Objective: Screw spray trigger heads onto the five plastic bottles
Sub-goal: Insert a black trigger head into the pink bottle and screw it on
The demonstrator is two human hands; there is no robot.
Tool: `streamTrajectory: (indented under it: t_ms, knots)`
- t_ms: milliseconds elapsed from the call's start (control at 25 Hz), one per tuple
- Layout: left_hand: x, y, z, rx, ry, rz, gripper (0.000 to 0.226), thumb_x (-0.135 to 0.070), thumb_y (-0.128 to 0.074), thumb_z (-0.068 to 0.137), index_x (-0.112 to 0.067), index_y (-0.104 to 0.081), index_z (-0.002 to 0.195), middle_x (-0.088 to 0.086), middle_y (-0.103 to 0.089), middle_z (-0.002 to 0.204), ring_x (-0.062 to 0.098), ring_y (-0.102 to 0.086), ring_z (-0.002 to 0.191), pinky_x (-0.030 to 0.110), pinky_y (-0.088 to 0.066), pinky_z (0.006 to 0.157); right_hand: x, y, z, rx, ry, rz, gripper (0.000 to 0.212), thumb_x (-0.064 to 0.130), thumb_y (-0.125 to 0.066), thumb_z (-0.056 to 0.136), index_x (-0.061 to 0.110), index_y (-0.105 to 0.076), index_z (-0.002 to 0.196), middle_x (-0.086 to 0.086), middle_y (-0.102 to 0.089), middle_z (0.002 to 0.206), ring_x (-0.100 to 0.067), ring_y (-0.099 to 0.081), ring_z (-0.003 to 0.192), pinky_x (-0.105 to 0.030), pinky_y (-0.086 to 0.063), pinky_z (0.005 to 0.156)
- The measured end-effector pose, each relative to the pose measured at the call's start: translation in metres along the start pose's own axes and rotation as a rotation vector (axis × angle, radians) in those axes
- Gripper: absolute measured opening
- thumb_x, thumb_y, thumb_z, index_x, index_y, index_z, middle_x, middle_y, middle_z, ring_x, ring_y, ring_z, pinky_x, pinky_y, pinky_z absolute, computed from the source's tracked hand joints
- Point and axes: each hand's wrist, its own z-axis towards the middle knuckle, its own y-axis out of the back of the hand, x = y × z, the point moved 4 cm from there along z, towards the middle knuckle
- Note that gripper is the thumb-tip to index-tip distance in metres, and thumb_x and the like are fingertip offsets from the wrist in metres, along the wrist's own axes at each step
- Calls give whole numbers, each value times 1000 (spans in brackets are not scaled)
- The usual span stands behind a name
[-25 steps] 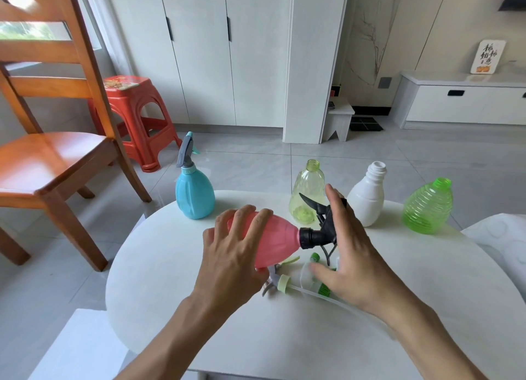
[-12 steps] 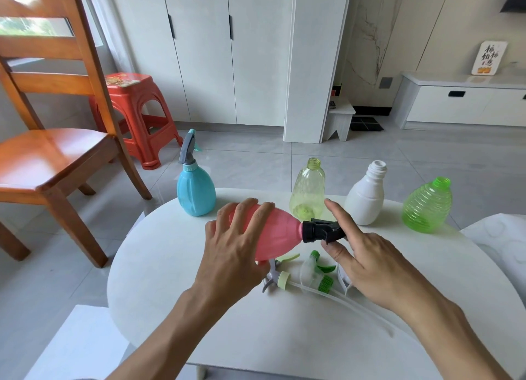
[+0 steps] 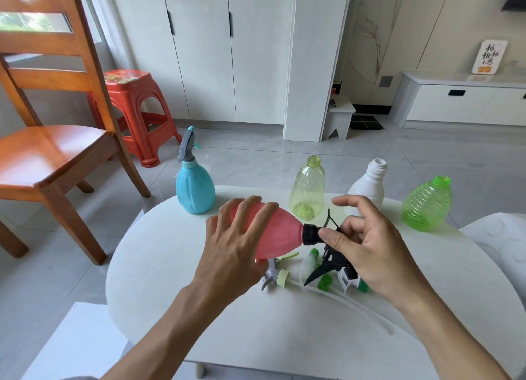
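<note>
My left hand (image 3: 236, 254) grips a pink bottle (image 3: 280, 231) held sideways above the white table (image 3: 170, 280), neck pointing right. A black trigger head (image 3: 327, 251) sits on that neck, its collar at the mouth. My right hand (image 3: 370, 251) pinches the head with thumb and fingers. A blue bottle (image 3: 195, 189) with a grey trigger head stands at the back left. Three open bottles stand behind: pale yellow-green (image 3: 308, 191), white (image 3: 370, 183), bright green ribbed (image 3: 428, 204). Loose trigger heads (image 3: 284, 277) with tubes lie under my hands.
A wooden chair (image 3: 54, 143) and a red plastic stool (image 3: 133, 103) stand left of the table. White cabinets (image 3: 216, 52) line the far wall. A white seat edge (image 3: 501, 237) shows at the right of the table.
My right hand has turned the black trigger head on the pink bottle's neck; its lever now points downward toward me. My left hand keeps hold of the bottle.
</note>
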Motion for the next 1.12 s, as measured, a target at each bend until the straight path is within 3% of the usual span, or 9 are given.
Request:
streamTrajectory:
  t_ms: [160, 280, 440, 640, 840, 920, 1000, 1080, 1120]
  knots:
    - [-3, -1, -1, -9, -2, 0, 93, -25, -87, 58, -27, -39, 138, 7, -50, 139, 34, -45, 125, 48, -44, 88, -3, -7, -4, -44, -174, 262, 12, 23, -71, 90, 24, -62, 82, -15, -72, 63, -21, -64, 53, -28, -47, 54]
    - [-1, -2, 0, 10, 49, -11, 95, -28, -88, 57, -25, -40, 139, 7, -50, 139, 35, -44, 124, 48, -47, 86, -5, -5, -3, -20, -242, 295, 27, 25, -53, 99, 14, -70, 80, -11, -75, 69, -23, -65, 58, -28, -47, 56]
    - [5, 0, 2, 10, 101, -39, 94, -26, -87, 57, -22, -44, 140, 7, -50, 139, 35, -44, 122, 47, -47, 84, 6, -5, -4, 172, -240, 281, 14, 33, -63, 85, 28, -75, 86, -8, -79, 81, -18, -70, 69, -24, -48, 65]
    - [2, -1, 1, -10, 64, -17, 96, -26, -88, 57, -23, -41, 140, 9, -51, 138, 35, -43, 123, 48, -45, 86, 2, -8, -8, 20, -290, 239, 46, 54, -62, 86, 19, -71, 58, -11, -61, 47, -14, -53, 42, -16, -42, 45]
    - [0, 0, 1, -15, 54, 46, 96, -23, -87, 54, -25, -42, 138, 8, -51, 137, 36, -44, 122, 48, -45, 84, -3, -6, -7, -188, -174, -108, 64, 61, -62, 84, 11, -39, 51, 10, -37, 41, -9, -30, 44, -22, -27, 45]
    - [2, 1, 2, -14, 98, 32, 97, -23, -88, 52, -25, -41, 137, 8, -51, 136, 37, -44, 120, 47, -45, 82, 7, -1, -7, -301, 12, -249, 48, 60, -59, 86, 23, -44, 58, 16, -49, 58, -6, -43, 56, -20, -33, 53]
    - [5, 2, 2, -13, 115, 31, 97, -24, -89, 53, -24, -41, 138, 8, -51, 136, 37, -44, 120, 48, -46, 82, 18, 3, -6, -284, 259, -460, 16, 40, -61, 85, 25, -61, 90, 13, -61, 102, -13, -56, 94, -28, -42, 79]
    - [7, 2, 2, -12, 113, 21, 97, -25, -89, 55, -23, -42, 138, 9, -51, 137, 37, -43, 121, 48, -46, 84, 18, 2, -4, -126, 414, -687, 38, 22, -69, 78, 21, -62, 115, 3, -60, 129, -21, -52, 119, -36, -38, 93]
    - [6, 2, 2, -14, 108, 14, 96, -24, -89, 55, -24, -42, 138, 9, -51, 137, 37, -43, 121, 48, -46, 84, 16, 1, -3, -75, 418, -705, 40, 18, -74, 78, 21, -64, 117, 3, -64, 126, -22, -55, 117, -37, -39, 93]
